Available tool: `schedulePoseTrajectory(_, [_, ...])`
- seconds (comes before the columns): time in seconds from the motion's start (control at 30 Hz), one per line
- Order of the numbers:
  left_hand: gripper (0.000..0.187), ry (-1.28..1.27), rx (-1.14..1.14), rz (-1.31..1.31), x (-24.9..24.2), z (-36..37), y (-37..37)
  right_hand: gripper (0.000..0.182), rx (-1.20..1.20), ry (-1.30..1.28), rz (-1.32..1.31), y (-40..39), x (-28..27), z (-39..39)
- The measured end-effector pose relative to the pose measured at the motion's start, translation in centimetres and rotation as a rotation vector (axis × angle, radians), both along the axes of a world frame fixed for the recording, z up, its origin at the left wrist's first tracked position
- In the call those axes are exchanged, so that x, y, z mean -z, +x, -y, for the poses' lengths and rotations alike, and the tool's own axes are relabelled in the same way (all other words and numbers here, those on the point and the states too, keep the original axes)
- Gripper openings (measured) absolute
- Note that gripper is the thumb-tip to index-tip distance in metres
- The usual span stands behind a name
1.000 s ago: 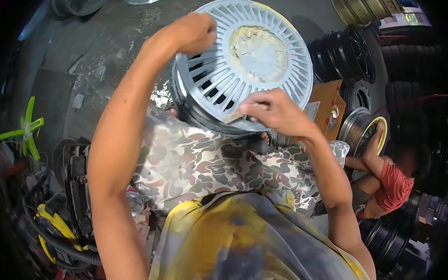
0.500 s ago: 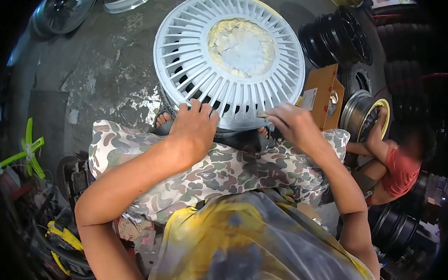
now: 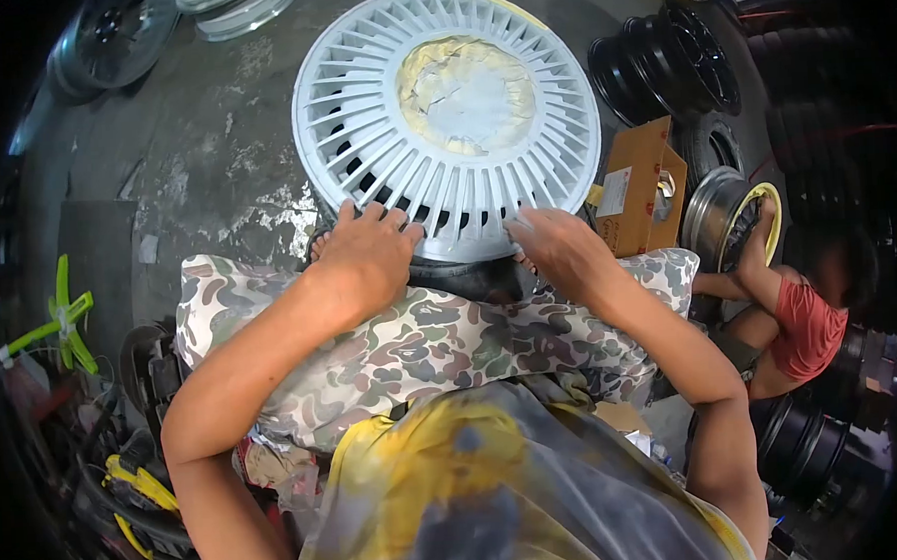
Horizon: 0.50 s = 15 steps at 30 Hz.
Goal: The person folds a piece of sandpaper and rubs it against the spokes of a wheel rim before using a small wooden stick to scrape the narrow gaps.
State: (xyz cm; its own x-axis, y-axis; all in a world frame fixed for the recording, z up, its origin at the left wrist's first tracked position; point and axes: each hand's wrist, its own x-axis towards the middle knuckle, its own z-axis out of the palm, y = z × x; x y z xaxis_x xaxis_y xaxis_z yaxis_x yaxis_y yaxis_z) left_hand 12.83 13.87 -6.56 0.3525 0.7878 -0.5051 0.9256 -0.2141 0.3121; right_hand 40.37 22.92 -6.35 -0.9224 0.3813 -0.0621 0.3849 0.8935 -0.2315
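A large round wheel face, grey-white with many radial spokes, lies in front of my knees. Crinkled, yellow-stained masking covers its centre. My left hand rests on the wheel's near left rim, its fingers spread over the spoke ends. At the near right rim is my right hand, fingers bent together against the edge; whatever they hold, if anything, is hidden. Below the rim a dark tyre-like edge shows.
An open cardboard box stands right of the wheel, with black rims beyond it. A person in a red shirt touches a yellow-edged rim at the right. A green star-shaped object is at the left.
The wheel appears slightly further left in view. My right hand has moved a little left along the near rim, and my left hand remains on the rim.
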Motion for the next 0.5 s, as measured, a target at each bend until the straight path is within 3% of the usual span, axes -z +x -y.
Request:
schedulePoseTrajectory(0.27, [0.043, -0.006, 0.007, -0.064, 0.0, -0.3, 0.6, 0.010, 0.005, -0.009, 0.027, -0.9, 0.3, -1.0])
schedulePoseTrajectory(0.33, [0.042, -0.035, -0.014, -0.006, -0.2, -0.4, 0.5, 0.010, 0.146, -0.109, 0.067, -0.2, -0.5, -0.4])
schedulePoseTrajectory(0.47, [0.036, 0.013, 0.029, -0.048, 0.0, -0.5, 0.8, 0.006, 0.216, -0.100, 0.125, -1.4, -0.4, -0.5])
schedulePoseTrajectory(0.5, [0.036, 0.017, 0.026, -0.052, -0.1, -0.5, 0.6, 0.006, 0.237, -0.202, 0.100, -1.7, -0.6, -0.7])
